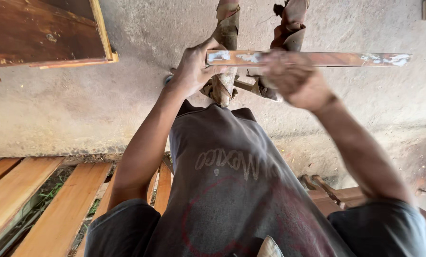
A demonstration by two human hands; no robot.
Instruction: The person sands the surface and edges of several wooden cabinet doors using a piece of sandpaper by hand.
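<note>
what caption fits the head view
Left hand grips a wooden strip; blurred right hand rests on it.

Wooden strip (313, 59): long, narrow, reddish-brown, with patches of white paint near both ends. Held level crosswise above the concrete floor, gripped at its left end and near its middle. The middle stretch is hidden behind a blurred hand.
</note>
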